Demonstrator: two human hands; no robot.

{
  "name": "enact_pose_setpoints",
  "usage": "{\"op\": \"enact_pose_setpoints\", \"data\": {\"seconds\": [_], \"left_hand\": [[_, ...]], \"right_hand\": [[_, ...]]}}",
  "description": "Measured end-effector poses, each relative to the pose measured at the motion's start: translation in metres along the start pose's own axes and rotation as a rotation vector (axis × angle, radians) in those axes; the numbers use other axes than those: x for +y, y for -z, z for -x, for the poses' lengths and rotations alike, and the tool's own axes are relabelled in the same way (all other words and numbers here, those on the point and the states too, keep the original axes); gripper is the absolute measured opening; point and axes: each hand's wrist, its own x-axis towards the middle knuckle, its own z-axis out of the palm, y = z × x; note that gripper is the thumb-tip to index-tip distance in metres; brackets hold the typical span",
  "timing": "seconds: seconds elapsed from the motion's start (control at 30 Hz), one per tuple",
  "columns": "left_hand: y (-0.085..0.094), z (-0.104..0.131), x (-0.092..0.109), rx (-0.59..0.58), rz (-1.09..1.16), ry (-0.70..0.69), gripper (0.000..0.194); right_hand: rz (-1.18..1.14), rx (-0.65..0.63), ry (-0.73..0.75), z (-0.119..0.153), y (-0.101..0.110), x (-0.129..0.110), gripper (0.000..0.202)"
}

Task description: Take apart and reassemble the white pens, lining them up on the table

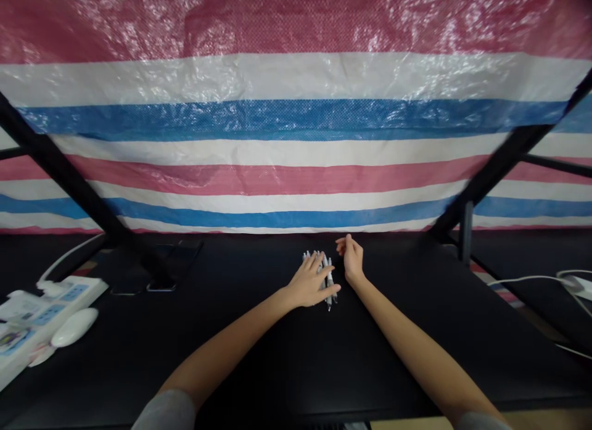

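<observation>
Several pens [330,276] with clear or grey barrels lie side by side on the black table [259,368], pointing away from me. My left hand [312,283] rests flat over them with its fingers spread, hiding part of the group. Just right of the pens, my right hand [352,259] stands on its edge, apart from them. Its fingers are loosely curled and partly turned away, and no object shows in it.
At the left lie a white power strip [50,316] and a white mouse-like object [74,327]. Black metal legs [87,189] slant up on both sides. A striped plastic sheet [296,180] hangs behind the table. Cables and a white plug [576,286] are at the far right.
</observation>
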Motion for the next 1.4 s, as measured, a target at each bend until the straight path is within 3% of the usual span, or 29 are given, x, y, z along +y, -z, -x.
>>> {"op": "enact_pose_setpoints", "data": {"seconds": [0.3, 0.4, 0.57, 0.67, 0.77, 1.4], "left_hand": [[-0.007, -0.023, 0.02, 0.088, 0.097, 0.037, 0.038], [0.003, -0.02, 0.005, 0.216, 0.11, 0.071, 0.03], [0.032, 0.006, -0.048, 0.397, -0.082, 0.247, 0.02], [0.042, 0.025, -0.077, 0.343, -0.252, 0.289, 0.022], [0.043, 0.036, -0.09, 0.299, -0.352, 0.325, 0.026], [0.04, 0.034, -0.092, 0.28, -0.337, 0.308, 0.026]], "right_hand": [[-0.009, 0.071, -0.002, -0.006, 0.005, 0.003, 0.055], [-0.02, 0.067, -0.011, -0.006, 0.004, 0.002, 0.055], [-0.031, 0.071, -0.021, -0.006, 0.004, 0.003, 0.054], [-0.029, 0.064, -0.025, -0.005, 0.004, 0.003, 0.054], [-0.022, 0.062, -0.024, -0.005, 0.004, 0.002, 0.053], [-0.002, 0.06, -0.005, -0.006, 0.002, 0.004, 0.056]]}}
